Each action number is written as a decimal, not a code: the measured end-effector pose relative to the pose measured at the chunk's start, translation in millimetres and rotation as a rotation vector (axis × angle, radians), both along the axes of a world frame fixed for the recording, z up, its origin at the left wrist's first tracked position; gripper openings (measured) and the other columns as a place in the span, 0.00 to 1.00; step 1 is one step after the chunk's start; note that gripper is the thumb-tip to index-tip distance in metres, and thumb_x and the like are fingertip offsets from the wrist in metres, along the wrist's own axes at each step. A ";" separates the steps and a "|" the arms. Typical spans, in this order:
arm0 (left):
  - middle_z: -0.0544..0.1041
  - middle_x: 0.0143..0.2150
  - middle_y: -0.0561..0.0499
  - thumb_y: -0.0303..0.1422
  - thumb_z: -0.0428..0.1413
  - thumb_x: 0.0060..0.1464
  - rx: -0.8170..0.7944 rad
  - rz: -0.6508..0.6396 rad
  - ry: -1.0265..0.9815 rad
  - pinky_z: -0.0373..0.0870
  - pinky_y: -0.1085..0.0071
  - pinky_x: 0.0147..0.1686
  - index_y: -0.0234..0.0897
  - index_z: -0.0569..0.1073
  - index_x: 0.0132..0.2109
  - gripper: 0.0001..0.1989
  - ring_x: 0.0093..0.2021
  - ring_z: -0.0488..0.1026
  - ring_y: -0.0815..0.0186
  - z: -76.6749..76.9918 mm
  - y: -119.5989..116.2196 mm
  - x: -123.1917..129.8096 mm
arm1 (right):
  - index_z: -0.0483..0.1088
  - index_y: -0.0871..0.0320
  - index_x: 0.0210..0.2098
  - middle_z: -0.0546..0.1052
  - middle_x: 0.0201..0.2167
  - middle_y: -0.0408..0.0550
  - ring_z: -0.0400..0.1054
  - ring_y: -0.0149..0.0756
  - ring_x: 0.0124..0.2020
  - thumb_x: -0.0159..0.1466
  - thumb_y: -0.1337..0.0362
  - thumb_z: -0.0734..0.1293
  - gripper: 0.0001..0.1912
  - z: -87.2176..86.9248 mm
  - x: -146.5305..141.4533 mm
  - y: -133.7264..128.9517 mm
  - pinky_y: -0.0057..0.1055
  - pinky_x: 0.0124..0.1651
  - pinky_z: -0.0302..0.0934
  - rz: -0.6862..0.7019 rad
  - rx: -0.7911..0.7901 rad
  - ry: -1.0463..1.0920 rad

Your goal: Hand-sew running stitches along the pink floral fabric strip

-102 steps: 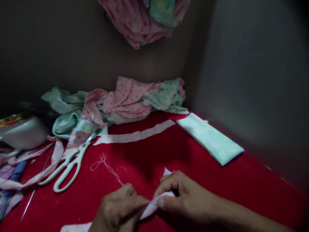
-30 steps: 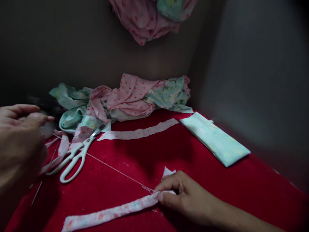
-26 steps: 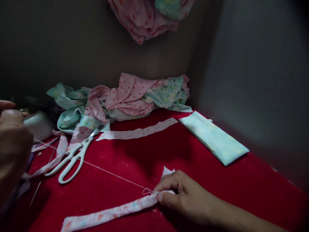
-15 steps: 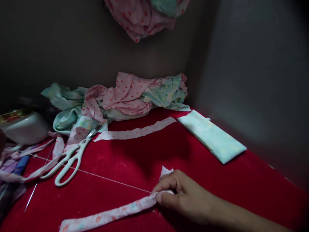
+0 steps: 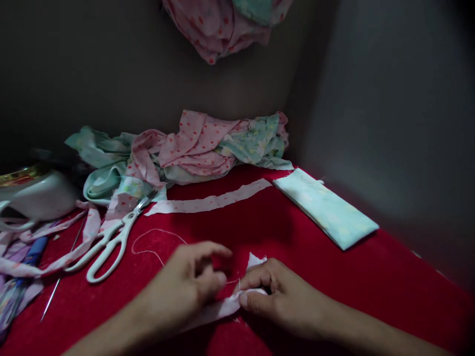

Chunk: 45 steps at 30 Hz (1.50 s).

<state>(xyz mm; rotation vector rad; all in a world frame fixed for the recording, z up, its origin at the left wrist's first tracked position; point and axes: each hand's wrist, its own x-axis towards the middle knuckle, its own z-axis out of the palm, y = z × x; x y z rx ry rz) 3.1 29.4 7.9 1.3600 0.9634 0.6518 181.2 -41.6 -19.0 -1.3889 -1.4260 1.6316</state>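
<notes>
My right hand point(image 5: 285, 299) pinches the end of a narrow pale pink cloth strip point(image 5: 218, 309) between thumb and fingers. Close by on its left is my left hand point(image 5: 189, 284), thumb and forefinger apart with nothing visible between them; its forearm covers much of the strip. White thread point(image 5: 146, 235) lies in a loose loop behind the left hand, and part of it runs towards the pinched end. There a short, thin, pale upright line point(image 5: 239, 284) shows; needle or thread, I cannot tell. A small white scrap point(image 5: 256, 260) pokes out behind my right fingers.
White-handled scissors point(image 5: 117, 242), a long thin metal rod point(image 5: 51, 299) and a white cup point(image 5: 44, 198) are at the left. Crumpled cloth point(image 5: 200, 146) lies at the back, before it a flat strip point(image 5: 211, 202). Folded mint cloth point(image 5: 326, 207) sits right, on the red surface point(image 5: 334, 287).
My left hand has come into view from the left, up to the right hand. The thread, taut towards the left before, is now slack in a loop. My right hand has kept its pinch.
</notes>
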 end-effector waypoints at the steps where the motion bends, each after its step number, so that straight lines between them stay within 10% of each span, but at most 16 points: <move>1: 0.70 0.21 0.56 0.25 0.60 0.43 -0.065 -0.176 0.002 0.56 0.81 0.18 0.31 0.77 0.37 0.10 0.19 0.64 0.73 -7.8 -7.9 8.6 | 0.69 0.62 0.21 0.57 0.15 0.37 0.47 0.25 0.19 0.55 0.70 0.61 0.09 0.3 0.0 0.3 0.25 0.21 0.41 0.003 0.006 0.011; 3: 0.72 0.27 0.54 0.27 0.52 0.50 -0.144 -0.454 0.001 0.59 0.78 0.26 0.33 0.75 0.39 0.10 0.26 0.66 0.70 -17.1 -14.4 16.9 | 0.68 0.62 0.20 0.57 0.15 0.37 0.47 0.25 0.19 0.54 0.70 0.60 0.08 0.1 0.1 0.4 0.25 0.21 0.41 0.002 0.015 0.032; 6: 0.67 0.25 0.54 0.30 0.49 0.52 -0.094 -0.545 0.127 0.55 0.76 0.26 0.32 0.73 0.33 0.09 0.26 0.61 0.70 -18.5 -10.0 15.0 | 0.69 0.63 0.21 0.56 0.14 0.36 0.47 0.25 0.18 0.54 0.70 0.61 0.08 -2.2 0.8 -0.7 0.25 0.20 0.41 -0.001 0.014 0.025; 10: 0.57 0.20 0.59 0.36 0.52 0.51 -0.066 -0.414 0.285 0.47 0.77 0.19 0.34 0.63 0.23 0.13 0.21 0.51 0.72 -18.7 -4.5 9.7 | 0.73 0.65 0.25 0.58 0.14 0.37 0.48 0.25 0.17 0.54 0.69 0.61 0.09 -3.7 0.7 -2.8 0.24 0.19 0.41 -0.010 0.003 -0.032; 17: 0.50 0.16 0.64 0.48 0.51 0.53 -0.238 -0.184 -0.001 0.45 0.80 0.17 0.38 0.55 0.25 0.21 0.17 0.44 0.75 -30.8 -8.5 6.1 | 0.74 0.65 0.26 0.60 0.15 0.37 0.50 0.25 0.18 0.54 0.71 0.61 0.09 1.9 -0.5 -1.8 0.23 0.19 0.42 -0.029 -0.039 -0.068; 26: 0.65 0.24 0.55 0.37 0.54 0.50 -0.098 -0.486 0.178 0.52 0.78 0.23 0.31 0.70 0.33 0.11 0.24 0.57 0.72 -19.7 -7.1 6.8 | 0.69 0.63 0.21 0.56 0.14 0.36 0.48 0.25 0.18 0.55 0.69 0.61 0.09 -1.6 0.9 -1.9 0.24 0.19 0.41 -0.015 0.010 -0.016; 37: 0.50 0.15 0.65 0.47 0.60 0.44 -0.470 -0.238 -0.044 0.55 0.81 0.20 0.37 0.55 0.22 0.25 0.18 0.41 0.77 -12.9 -9.5 10.1 | 0.75 0.66 0.28 0.60 0.15 0.37 0.49 0.25 0.18 0.55 0.70 0.61 0.10 2.4 -0.3 -1.7 0.24 0.19 0.42 -0.038 -0.048 -0.071; 45: 0.60 0.22 0.58 0.41 0.49 0.57 0.220 -0.013 0.106 0.55 0.77 0.20 0.39 0.65 0.34 0.10 0.21 0.57 0.71 -31.9 -39.4 0.1 | 0.75 0.62 0.28 0.68 0.20 0.41 0.58 0.28 0.23 0.56 0.69 0.64 0.08 1.8 6.5 -7.1 0.24 0.25 0.49 -0.058 0.102 -0.235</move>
